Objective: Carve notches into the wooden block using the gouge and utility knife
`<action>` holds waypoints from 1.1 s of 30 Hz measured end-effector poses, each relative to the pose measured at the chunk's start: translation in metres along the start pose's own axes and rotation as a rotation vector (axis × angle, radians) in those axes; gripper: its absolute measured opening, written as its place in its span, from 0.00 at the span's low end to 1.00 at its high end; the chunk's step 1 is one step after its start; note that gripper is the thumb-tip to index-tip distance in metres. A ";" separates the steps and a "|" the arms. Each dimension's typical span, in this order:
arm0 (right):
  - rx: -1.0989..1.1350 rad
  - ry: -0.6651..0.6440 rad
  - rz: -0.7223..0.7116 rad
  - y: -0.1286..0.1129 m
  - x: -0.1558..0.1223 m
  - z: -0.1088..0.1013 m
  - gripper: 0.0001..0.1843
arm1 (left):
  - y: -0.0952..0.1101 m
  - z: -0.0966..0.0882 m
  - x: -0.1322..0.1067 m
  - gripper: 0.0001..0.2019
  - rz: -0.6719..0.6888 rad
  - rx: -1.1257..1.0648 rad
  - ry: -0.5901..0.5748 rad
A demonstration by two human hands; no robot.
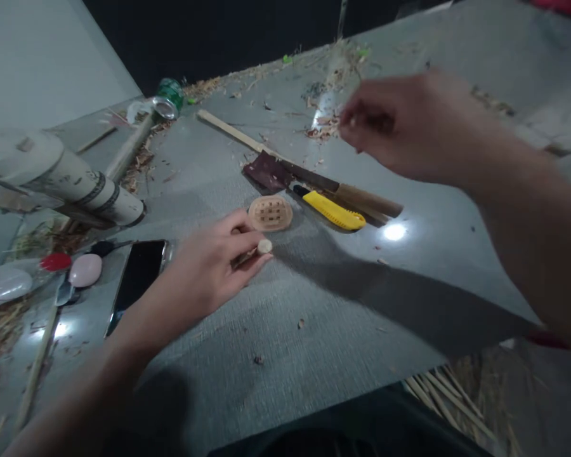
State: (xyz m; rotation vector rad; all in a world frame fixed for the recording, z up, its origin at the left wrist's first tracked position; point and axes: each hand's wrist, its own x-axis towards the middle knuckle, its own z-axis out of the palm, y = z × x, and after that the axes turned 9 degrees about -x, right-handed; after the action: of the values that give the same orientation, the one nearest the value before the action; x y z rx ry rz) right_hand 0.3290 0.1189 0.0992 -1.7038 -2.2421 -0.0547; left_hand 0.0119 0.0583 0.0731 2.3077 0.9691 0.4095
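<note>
My left hand (pixel 219 257) pinches a small wooden stick, whose pale round end (pixel 265 246) shows between thumb and fingers; the rest is hidden. Just beyond the fingertips lies an oval wooden piece (pixel 269 213) with rows of small square holes. My right hand (pixel 385 124) is raised over the far right of the table, blurred, its fingers curled together; whatever they hold, if anything, I cannot make out. Between the hands lie a yellow utility knife (pixel 334 211), a knife with a wooden handle (pixel 368 200), a dark red sandpaper piece (pixel 267 171) and a long pale stick (pixel 228 132).
A phone (pixel 136 279) lies left of my left forearm. Further left are a white cylinder (pixel 83 181), a pink rounded object (pixel 86 271) and a wooden rod (pixel 40 368). A green can (pixel 170 98) lies at the back left. Wood shavings (pixel 330 79) litter the table's far edge.
</note>
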 end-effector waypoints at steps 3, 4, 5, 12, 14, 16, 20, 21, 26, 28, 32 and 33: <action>-0.113 -0.080 0.108 0.048 -0.015 0.022 0.13 | -0.002 0.002 0.001 0.12 0.010 -0.027 -0.002; -0.112 -0.112 0.104 0.060 -0.022 0.031 0.16 | -0.003 0.003 0.001 0.12 0.019 -0.037 0.001; -0.102 -0.140 0.104 0.067 -0.030 0.040 0.17 | -0.004 0.005 0.002 0.12 0.028 -0.042 0.007; -0.015 -0.245 0.086 0.066 -0.057 0.087 0.13 | -0.007 0.009 0.004 0.11 0.064 -0.052 0.041; -0.013 -0.208 0.137 0.065 -0.063 0.083 0.14 | -0.007 0.009 0.004 0.10 0.065 -0.035 0.049; 0.011 -0.164 0.165 0.062 -0.075 0.071 0.16 | -0.005 0.008 0.004 0.10 0.052 -0.024 0.055; 0.136 -0.089 0.151 0.035 -0.126 0.042 0.26 | -0.003 0.007 0.002 0.10 0.029 -0.037 0.057; 0.179 -0.076 0.129 0.025 -0.141 0.038 0.27 | -0.003 0.007 0.002 0.12 0.023 -0.033 0.058; 0.339 -0.005 0.069 -0.022 -0.201 0.042 0.19 | -0.006 0.010 0.004 0.12 -0.004 -0.030 0.062; 0.350 0.057 0.030 -0.030 -0.213 0.047 0.16 | -0.008 0.012 0.005 0.10 -0.019 -0.016 0.065; 0.261 0.050 -0.076 -0.032 -0.219 0.049 0.13 | -0.010 0.013 0.005 0.14 -0.083 0.041 0.030; 0.245 0.058 -0.083 -0.032 -0.218 0.048 0.12 | -0.009 0.013 0.005 0.14 -0.076 0.029 0.037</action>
State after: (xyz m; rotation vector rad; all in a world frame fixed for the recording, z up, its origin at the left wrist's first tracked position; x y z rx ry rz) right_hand 0.3384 -0.0830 -0.0019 -1.4638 -2.1748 0.1440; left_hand 0.0164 0.0616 0.0572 2.2881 1.0843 0.4102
